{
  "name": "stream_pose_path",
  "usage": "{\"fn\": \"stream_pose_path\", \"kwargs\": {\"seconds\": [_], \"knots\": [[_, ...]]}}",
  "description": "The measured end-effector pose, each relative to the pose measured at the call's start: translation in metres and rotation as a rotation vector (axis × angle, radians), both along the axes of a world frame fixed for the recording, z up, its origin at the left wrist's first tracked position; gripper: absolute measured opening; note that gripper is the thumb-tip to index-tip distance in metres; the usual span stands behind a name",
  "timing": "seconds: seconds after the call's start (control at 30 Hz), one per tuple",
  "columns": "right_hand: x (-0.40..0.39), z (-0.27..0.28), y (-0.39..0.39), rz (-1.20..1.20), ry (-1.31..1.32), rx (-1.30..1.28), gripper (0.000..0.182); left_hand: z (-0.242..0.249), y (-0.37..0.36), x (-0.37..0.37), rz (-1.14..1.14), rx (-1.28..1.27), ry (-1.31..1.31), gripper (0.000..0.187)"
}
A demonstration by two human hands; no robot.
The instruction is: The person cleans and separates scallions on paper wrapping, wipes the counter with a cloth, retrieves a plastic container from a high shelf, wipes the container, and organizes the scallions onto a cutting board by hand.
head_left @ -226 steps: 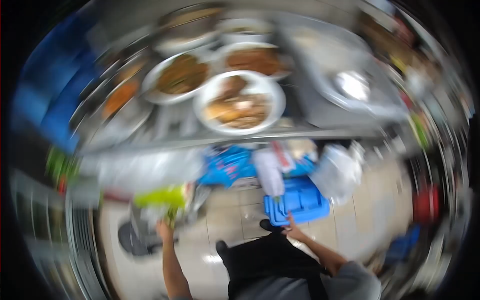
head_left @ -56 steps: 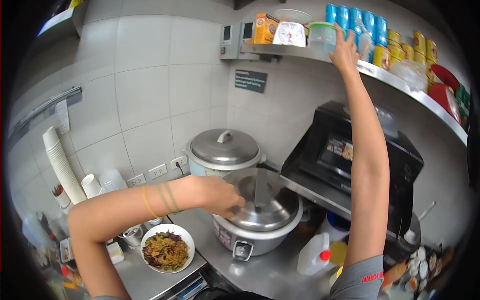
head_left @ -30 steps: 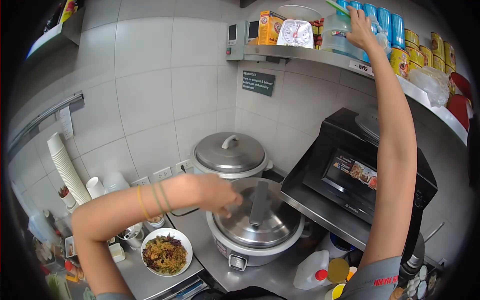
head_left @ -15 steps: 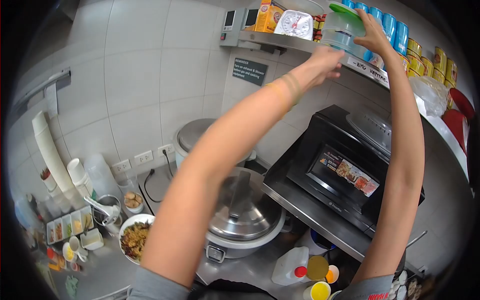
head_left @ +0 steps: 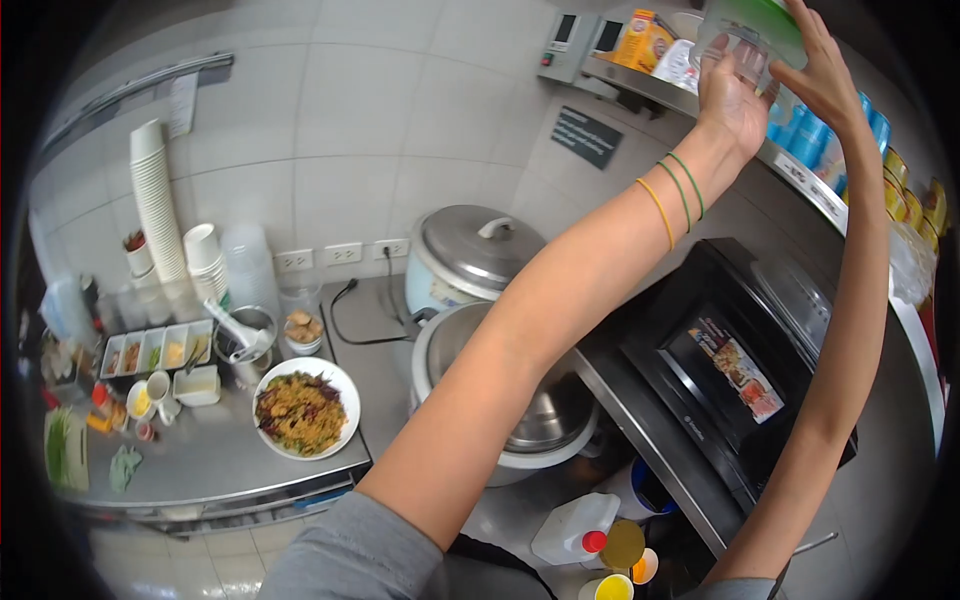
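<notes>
Above the shelf's front edge, a clear plastic container (head_left: 738, 42) with a green lid (head_left: 776, 18) is held up between both hands at the top of the view. My left hand (head_left: 735, 105) supports it from below, palm up, its fingers curled against the underside. My right hand (head_left: 825, 72) grips its right side, fingers up along the lid and thumb low on the wall. The container's top edge is cut off by the frame. Yellow and green rubber bands (head_left: 675, 195) circle my left wrist.
The metal shelf (head_left: 655, 92) carries a baking soda box (head_left: 643, 40), a white dial scale (head_left: 677, 66) and blue cans (head_left: 808, 138). Below stand a black oven (head_left: 715, 365) and two large lidded cookers (head_left: 475, 245). A bowl of fried rice (head_left: 305, 415) sits on the left counter.
My right hand has pulled the container forward off the shelf, and my left hand has come underneath it. The view has swung left, showing more of the counter.
</notes>
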State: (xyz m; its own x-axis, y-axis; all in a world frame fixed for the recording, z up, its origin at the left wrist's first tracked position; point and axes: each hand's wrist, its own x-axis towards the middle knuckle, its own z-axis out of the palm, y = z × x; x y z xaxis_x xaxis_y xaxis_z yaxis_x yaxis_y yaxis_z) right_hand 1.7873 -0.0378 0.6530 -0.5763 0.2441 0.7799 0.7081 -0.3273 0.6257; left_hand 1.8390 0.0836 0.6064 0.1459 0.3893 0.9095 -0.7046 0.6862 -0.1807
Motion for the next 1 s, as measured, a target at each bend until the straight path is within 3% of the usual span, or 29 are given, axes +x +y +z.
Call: {"fn": "stream_pose_path", "kwargs": {"seconds": [0.1,0.27,0.3,0.47,0.67,0.83,0.9,1.0], "knots": [[-0.061,-0.034,-0.001,-0.003,0.057,-0.126,0.063,-0.022,0.005,-0.077,0.056,-0.13,0.102,0.037],[-0.099,-0.06,0.063,0.3,-0.139,-0.176,0.07,-0.08,0.029,-0.196,0.374,-0.252,0.181,0.046],[-0.116,-0.073,0.069,0.364,-0.143,-0.175,0.07,-0.093,0.034,-0.22,0.561,-0.295,0.233,0.047],[-0.234,-0.148,0.071,0.607,-0.029,-0.27,0.062,-0.171,0.036,-0.367,0.784,-0.436,0.385,0.038],[-0.415,-0.243,0.024,0.896,0.081,-0.535,0.055,-0.297,-0.045,-0.595,1.026,-0.543,0.5,0.032],[-0.599,-0.335,-0.009,1.058,0.015,-0.61,0.058,-0.4,-0.132,-0.798,1.037,-0.725,0.603,0.031],[-0.669,-0.381,-0.036,1.144,-0.012,-0.708,0.058,-0.455,-0.189,-0.872,1.097,-0.906,0.656,0.034],[-0.753,-0.446,-0.083,1.388,-0.069,-1.066,0.061,-0.515,-0.305,-0.943,1.131,-1.175,0.693,0.038]]}}
